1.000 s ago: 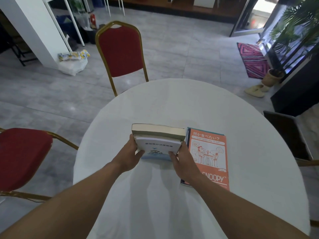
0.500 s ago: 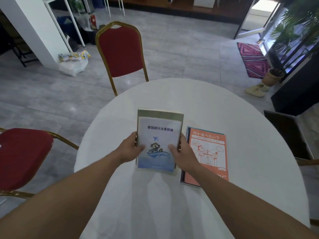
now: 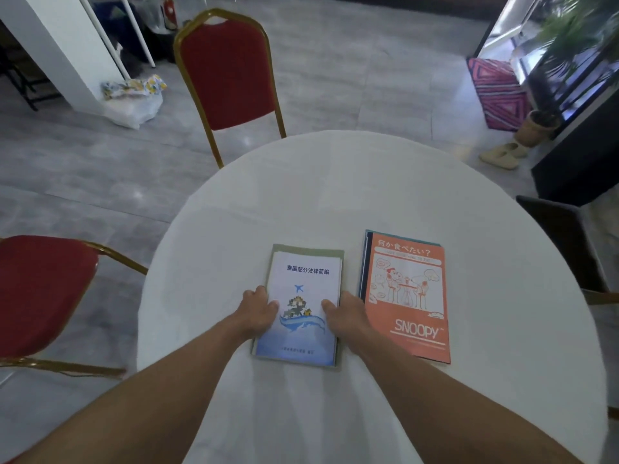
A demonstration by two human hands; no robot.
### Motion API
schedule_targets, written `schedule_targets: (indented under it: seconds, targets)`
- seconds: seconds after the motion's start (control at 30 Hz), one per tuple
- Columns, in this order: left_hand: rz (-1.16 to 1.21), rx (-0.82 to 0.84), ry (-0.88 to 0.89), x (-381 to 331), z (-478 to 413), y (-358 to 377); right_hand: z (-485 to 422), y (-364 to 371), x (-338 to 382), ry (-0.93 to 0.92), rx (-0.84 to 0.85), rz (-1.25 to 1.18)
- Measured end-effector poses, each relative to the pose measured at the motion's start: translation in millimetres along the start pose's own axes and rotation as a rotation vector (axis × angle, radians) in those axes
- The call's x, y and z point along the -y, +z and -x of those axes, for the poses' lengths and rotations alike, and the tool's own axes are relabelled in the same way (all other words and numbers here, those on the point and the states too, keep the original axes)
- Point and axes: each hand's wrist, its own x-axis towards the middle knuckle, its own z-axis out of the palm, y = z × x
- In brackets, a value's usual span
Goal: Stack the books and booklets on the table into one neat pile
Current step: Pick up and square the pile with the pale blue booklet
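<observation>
White-and-blue booklet (image 3: 303, 296) lies on the olive book (image 3: 311, 249), left hand (image 3: 256, 311) and right hand (image 3: 346, 314) gripping both with curled fingers (image 3: 259, 293). The orange Snoopy booklet (image 3: 407, 293), just beside on the desk (image 3: 335, 195), is not yet stacked.

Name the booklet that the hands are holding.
The white-and-blue booklet with the aeroplane picture, atop the olive book: the left hand and right hand hold it. The orange Snoopy notebook lies apart, to its right.

One red chair (image 3: 231, 65) stands ahead, another (image 3: 40, 289) at left; a bag (image 3: 134, 103), rug (image 3: 495, 92), pot (image 3: 540, 128) and slippers (image 3: 500, 154) sit on the grey floor (image 3: 351, 78).
</observation>
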Motion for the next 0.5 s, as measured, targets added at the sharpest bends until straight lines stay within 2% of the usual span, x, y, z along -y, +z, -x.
schedule_targets:
  seconds: [0.17, 0.4, 0.5]
  targets:
    - [-0.043, -0.040, -0.022, 5.4, -0.1, -4.9, -2.4, 9.9, -5.0, -0.028, 0.027, 0.051]
    - [-0.169, 0.033, -0.054, 8.1, 1.9, -10.4, 1.5, 13.5, -3.6, -0.068, 0.073, 0.147]
    - [-0.241, -0.008, -0.058, -2.9, 1.1, -13.7, 1.8, 12.7, -0.6, -0.070, 0.067, 0.174]
